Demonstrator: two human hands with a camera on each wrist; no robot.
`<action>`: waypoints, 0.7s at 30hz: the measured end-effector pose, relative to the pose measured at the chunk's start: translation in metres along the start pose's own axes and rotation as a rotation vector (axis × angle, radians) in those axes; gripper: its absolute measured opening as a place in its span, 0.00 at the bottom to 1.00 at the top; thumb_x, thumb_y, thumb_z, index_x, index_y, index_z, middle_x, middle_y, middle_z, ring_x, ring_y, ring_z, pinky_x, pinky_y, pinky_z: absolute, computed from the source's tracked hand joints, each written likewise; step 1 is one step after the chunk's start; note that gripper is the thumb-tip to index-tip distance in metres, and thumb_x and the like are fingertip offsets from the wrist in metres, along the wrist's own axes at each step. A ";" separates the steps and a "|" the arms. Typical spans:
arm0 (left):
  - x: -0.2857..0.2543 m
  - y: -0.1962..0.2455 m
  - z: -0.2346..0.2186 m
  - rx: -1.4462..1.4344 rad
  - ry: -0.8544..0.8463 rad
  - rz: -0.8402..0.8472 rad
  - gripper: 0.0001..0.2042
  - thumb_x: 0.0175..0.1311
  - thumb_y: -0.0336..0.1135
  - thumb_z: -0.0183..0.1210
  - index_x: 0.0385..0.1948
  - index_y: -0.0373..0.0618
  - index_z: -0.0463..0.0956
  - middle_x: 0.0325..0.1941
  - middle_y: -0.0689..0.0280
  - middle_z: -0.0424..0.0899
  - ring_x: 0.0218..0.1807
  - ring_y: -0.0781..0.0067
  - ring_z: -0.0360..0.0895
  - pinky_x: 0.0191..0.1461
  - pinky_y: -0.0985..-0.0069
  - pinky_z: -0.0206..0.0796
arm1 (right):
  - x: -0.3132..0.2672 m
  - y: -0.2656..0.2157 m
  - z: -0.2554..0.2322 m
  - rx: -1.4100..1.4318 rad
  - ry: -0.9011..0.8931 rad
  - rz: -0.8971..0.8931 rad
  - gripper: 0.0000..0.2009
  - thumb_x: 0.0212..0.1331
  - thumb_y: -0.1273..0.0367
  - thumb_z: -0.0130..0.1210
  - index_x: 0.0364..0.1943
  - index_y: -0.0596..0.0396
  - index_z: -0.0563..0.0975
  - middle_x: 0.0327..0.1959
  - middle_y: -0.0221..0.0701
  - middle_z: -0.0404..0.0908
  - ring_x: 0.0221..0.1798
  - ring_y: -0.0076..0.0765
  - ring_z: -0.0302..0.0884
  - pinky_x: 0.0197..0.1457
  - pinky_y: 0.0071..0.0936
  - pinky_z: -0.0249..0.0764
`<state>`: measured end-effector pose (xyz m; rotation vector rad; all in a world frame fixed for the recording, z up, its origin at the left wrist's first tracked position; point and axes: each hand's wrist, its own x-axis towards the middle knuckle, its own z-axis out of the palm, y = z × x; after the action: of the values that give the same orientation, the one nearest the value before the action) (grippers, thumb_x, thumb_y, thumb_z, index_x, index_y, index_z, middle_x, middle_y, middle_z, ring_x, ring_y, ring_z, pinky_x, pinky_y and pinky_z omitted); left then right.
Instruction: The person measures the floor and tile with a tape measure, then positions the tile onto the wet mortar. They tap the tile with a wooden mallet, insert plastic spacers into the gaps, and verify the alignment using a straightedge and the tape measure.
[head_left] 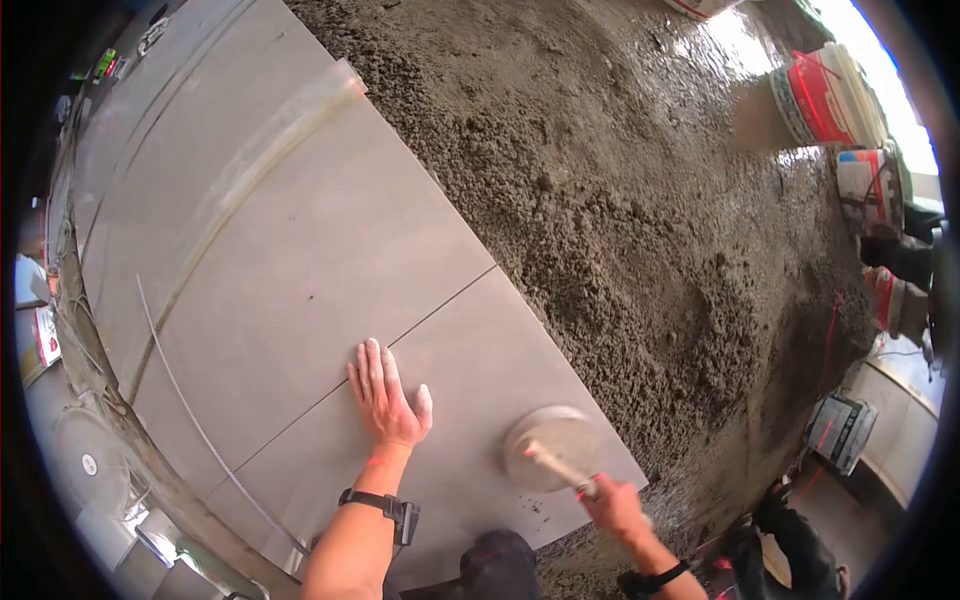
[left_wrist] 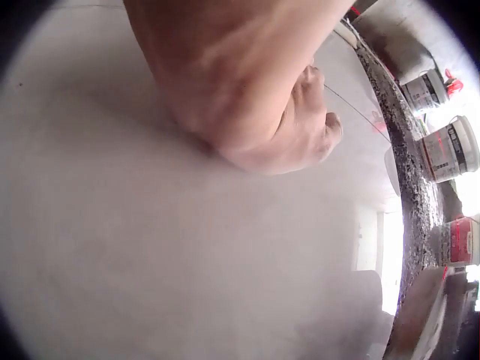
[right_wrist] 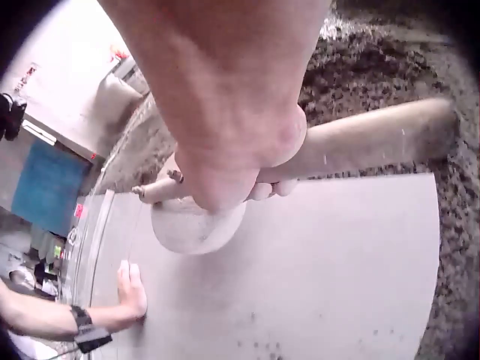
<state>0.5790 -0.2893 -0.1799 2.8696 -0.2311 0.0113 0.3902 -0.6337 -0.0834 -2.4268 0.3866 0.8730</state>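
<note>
My left hand (head_left: 388, 402) rests flat on a large grey floor tile (head_left: 468, 375), fingers straight and reaching the dark seam shared with the adjoining tile (head_left: 320, 230). Its wrist wears a black strap with a small device. In my right hand (head_left: 617, 508) is the handle of a rubber mallet (head_left: 575, 440), whose wide, round, pale head is over the same tile near its outer edge. The right wrist view shows the fingers around the mallet's handle (right_wrist: 367, 140), with the pale head (right_wrist: 196, 229) below the hand. Dark specks dot the tile close by.
Rough wet mortar (head_left: 620, 230) borders the tiles on the right. Several buckets, including a red-and-white bucket (head_left: 822, 98), stand along the far right. A pale strip (head_left: 290, 130) and a thin curved line (head_left: 185, 400) cross the tiles. Someone's dark-clothed legs (head_left: 790, 545) show at lower right.
</note>
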 end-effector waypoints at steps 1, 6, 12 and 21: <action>0.000 -0.001 0.000 0.004 0.001 0.010 0.35 0.70 0.49 0.48 0.70 0.28 0.59 0.78 0.40 0.57 0.78 0.34 0.54 0.79 0.39 0.43 | -0.003 -0.001 0.017 0.004 -0.060 -0.004 0.17 0.50 0.59 0.73 0.28 0.52 0.76 0.21 0.44 0.80 0.27 0.60 0.81 0.29 0.50 0.77; 0.001 -0.001 0.000 0.012 -0.036 -0.011 0.35 0.70 0.50 0.47 0.70 0.28 0.59 0.78 0.40 0.57 0.78 0.34 0.54 0.79 0.39 0.43 | 0.058 -0.073 -0.059 -0.138 -0.357 -0.285 0.16 0.56 0.56 0.68 0.31 0.54 0.79 0.27 0.42 0.82 0.31 0.54 0.83 0.32 0.45 0.79; -0.001 -0.005 0.000 0.022 -0.051 0.001 0.35 0.70 0.50 0.47 0.70 0.28 0.59 0.77 0.40 0.58 0.78 0.34 0.54 0.79 0.38 0.44 | 0.264 -0.183 -0.107 -0.190 0.160 -0.520 0.13 0.62 0.62 0.62 0.30 0.57 0.75 0.31 0.45 0.79 0.36 0.57 0.80 0.38 0.49 0.76; -0.003 -0.009 0.000 -0.024 -0.039 -0.015 0.34 0.68 0.51 0.50 0.68 0.30 0.61 0.77 0.43 0.59 0.79 0.38 0.55 0.80 0.39 0.44 | 0.340 -0.225 -0.117 -0.356 -0.135 -0.595 0.17 0.61 0.63 0.64 0.22 0.59 0.73 0.19 0.44 0.76 0.29 0.59 0.78 0.35 0.49 0.73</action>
<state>0.5770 -0.2805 -0.1819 2.8497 -0.2156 -0.0499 0.8004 -0.5451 -0.1444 -2.5469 -0.5643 0.8703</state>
